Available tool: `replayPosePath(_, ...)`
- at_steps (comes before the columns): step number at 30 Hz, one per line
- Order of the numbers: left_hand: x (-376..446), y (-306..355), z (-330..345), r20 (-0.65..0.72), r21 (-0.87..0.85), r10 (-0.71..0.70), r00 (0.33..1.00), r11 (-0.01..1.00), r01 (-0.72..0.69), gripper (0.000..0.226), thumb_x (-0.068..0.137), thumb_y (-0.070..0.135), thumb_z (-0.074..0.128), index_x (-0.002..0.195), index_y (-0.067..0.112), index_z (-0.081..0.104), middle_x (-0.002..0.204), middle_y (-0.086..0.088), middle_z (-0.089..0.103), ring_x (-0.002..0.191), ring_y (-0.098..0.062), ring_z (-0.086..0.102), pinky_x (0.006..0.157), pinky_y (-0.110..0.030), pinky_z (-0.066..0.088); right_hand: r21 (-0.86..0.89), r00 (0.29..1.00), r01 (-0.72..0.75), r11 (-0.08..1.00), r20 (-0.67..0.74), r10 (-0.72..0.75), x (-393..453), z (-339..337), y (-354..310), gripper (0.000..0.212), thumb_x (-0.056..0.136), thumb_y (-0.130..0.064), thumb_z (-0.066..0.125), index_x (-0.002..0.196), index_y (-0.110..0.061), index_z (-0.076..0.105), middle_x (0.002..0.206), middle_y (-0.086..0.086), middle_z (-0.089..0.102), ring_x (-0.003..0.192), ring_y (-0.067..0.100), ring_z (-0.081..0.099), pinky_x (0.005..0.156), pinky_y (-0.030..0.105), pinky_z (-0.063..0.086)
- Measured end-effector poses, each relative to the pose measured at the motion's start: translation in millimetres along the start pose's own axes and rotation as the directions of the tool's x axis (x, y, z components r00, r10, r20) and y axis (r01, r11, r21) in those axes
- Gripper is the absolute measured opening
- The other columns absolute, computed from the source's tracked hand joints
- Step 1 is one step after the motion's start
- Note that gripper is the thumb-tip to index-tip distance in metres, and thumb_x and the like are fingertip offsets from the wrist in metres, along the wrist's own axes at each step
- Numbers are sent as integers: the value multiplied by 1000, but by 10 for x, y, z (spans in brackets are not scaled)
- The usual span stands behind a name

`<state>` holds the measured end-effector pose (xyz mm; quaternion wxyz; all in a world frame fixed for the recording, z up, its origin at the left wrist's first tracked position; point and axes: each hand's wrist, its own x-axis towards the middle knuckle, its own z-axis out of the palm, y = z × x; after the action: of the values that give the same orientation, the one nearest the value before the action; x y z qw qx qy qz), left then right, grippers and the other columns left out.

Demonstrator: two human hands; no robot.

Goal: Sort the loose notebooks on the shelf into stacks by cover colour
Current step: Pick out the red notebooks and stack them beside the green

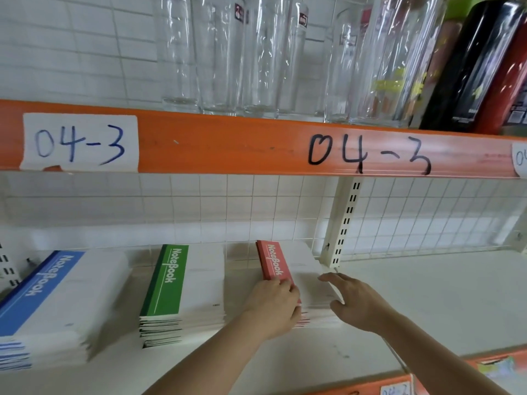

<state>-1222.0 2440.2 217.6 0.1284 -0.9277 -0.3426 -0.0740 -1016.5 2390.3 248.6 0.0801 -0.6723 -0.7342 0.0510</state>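
Three stacks of notebooks lie on the white shelf (285, 363). A blue-banded stack (57, 303) is at the left, a green-banded stack (182, 286) in the middle and a red-banded stack (296, 269) to its right. My left hand (273, 305) rests on the near left corner of the red stack, fingers bent over the red band. My right hand (353, 302) lies against the stack's right edge with its fingers straight.
An orange beam (228, 143) marked "04-3" runs overhead, with glass tumblers (228, 52) and dark bottles (479, 67) on the shelf above. A cream upright post (342, 223) and a wire grid back panel (427, 218) stand behind the red stack.
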Motion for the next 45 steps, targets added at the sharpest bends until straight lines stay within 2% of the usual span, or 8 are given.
replayPosePath(3, -140, -79, -136, -86, -44, 5, 996, 999, -9, 54, 87, 38, 22, 102, 12, 67, 102, -5, 67, 95, -25, 60, 91, -38, 47, -18, 1000, 24, 1000, -11, -24, 8, -29, -95, 56, 87, -26, 51, 141, -33, 37, 142, -12, 45, 117, 15, 52, 92, 25, 44)
replayPosePath(10, -890, -479, -413, -196, -24, -64, 978, 998, 61, 33, 80, 35, 38, 57, 24, 58, 54, 9, 54, 49, -13, 52, 52, -23, 44, -79, 983, 169, 982, -61, -174, -7, -114, -475, 56, 88, -32, 51, 142, -35, 35, 142, -17, 44, 122, 9, 49, 96, 21, 41)
replayPosePath(16, -1784, -964, -752, -35, 16, -277, 960, 960, 278, 33, 98, 36, 31, 100, 18, 59, 100, 1, 63, 92, -19, 57, 76, -33, 40, -146, 951, 284, 948, -84, -298, 37, -24, -1082, 49, 90, -42, 48, 138, -35, 39, 132, -13, 52, 104, 8, 56, 80, 15, 43)
replayPosePath(19, -2157, -1179, -805, -51, 37, -323, 945, 945, 325, 39, 92, 38, 28, 89, 20, 63, 84, 4, 66, 76, -17, 62, 71, -31, 45, -120, 929, 351, 929, -83, -362, 78, 65, -1399, 49, 84, -56, 44, 130, -38, 46, 121, -11, 60, 89, 6, 55, 73, 9, 40)
replayPosePath(25, -2845, -1594, -801, -46, 9, -391, 919, 920, 392, 46, 82, 40, 32, 97, 17, 70, 96, 3, 70, 79, -16, 66, 65, -29, 57, -123, 862, 470, 874, -149, -485, 82, 185, -2311, 60, 90, -64, 34, 145, -41, 28, 139, -23, 39, 128, 2, 44, 104, 16, 31)
replayPosePath(29, -3253, -1887, -842, -69, -23, -346, 936, 938, 345, 46, 84, 41, 33, 103, 17, 67, 102, 2, 69, 83, -17, 67, 69, -32, 58, -132, 877, 431, 892, -169, -449, 129, 335, -2877, 70, 89, -73, 15, 127, -32, 57, 119, -15, 63, 100, 6, 64, 85, 21, 50)
replayPosePath(35, -3809, -2399, -940, -77, -25, -304, 949, 953, 303, 40, 83, 39, 37, 99, 18, 68, 96, 4, 69, 78, -16, 66, 69, -29, 55, -93, 870, 449, 889, -183, -459, 150, 467, -3827, 62, 88, -68, 35, 139, -32, 43, 133, -17, 50, 120, 10, 52, 99, 21, 38)
replayPosePath(45, -5129, -3411, -1040, -82, -36, -382, 921, 924, 380, 38, 80, 38, 42, 96, 18, 69, 82, 6, 69, 68, -16, 65, 63, -26, 54, -50, 838, 524, 850, -150, -525, 320, 778, -5660, 57, 82, -59, 42, 124, -25, 59, 113, -8, 67, 95, 12, 67, 78, 22, 51)
